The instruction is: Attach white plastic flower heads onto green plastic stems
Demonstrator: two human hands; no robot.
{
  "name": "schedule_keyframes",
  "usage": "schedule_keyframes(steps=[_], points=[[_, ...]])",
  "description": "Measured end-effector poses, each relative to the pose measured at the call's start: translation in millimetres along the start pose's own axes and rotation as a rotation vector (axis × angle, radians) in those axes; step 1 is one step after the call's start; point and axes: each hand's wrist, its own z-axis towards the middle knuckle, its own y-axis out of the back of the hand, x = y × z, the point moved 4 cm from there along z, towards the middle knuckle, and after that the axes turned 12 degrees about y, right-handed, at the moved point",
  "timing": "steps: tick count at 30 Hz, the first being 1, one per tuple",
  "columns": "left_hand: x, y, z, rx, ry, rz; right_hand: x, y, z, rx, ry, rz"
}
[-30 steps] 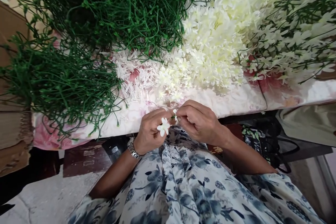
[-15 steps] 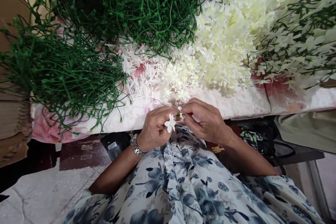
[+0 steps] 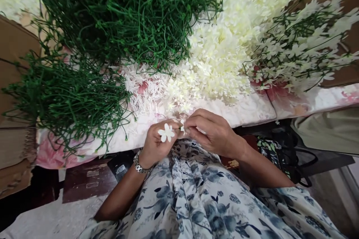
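My left hand (image 3: 157, 143) is closed around a small white artificial flower (image 3: 166, 133), whose petals stick out past the fingers. My right hand (image 3: 209, 130) pinches a tiny white flower piece (image 3: 182, 123) right against the left fingertips. Both hands meet at the near edge of a flowered cloth (image 3: 252, 106), just above my lap. A silver watch (image 3: 138, 164) sits on my left wrist.
Tangled green plastic stems (image 3: 117, 18) are heaped at the back and left (image 3: 67, 97). A heap of loose cream flowers (image 3: 224, 59) lies in the middle, thin white stamen pieces (image 3: 146, 87) beside it, and finished flower sprigs (image 3: 303, 48) to the right. Cardboard (image 3: 17, 59) stands left.
My hands stay joined, shifting slightly left in view. The white flower in my left hand has turned, its petals facing more upward.
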Motion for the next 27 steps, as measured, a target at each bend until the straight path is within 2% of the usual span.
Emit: schedule_keyframes(steps=[5,8,12,16,19,27], points=[[4.5,3.4,-0.5,-0.078,0.251,-0.467,7.6,25.6,1.7,-0.128,0.070,-0.118],[-2.0,-1.1,1.5,-0.042,0.340,-0.583,7.5,33.7,2.8,-0.169,0.078,-0.126],[-13.5,-9.5,5.0,0.101,0.399,-0.549,4.5,37.6,6.2,-0.149,0.099,-0.127],[-20.7,-15.2,8.2,0.148,0.434,-0.439,-0.1,35.0,8.4,-0.061,0.146,-0.083],[-25.4,-19.8,10.2,0.185,0.410,-0.354,-5.3,31.6,5.6,-0.036,0.127,-0.032],[-20.9,-25.0,14.4,0.146,0.374,-0.212,-13.0,23.8,-6.7,-0.060,0.040,0.032]])
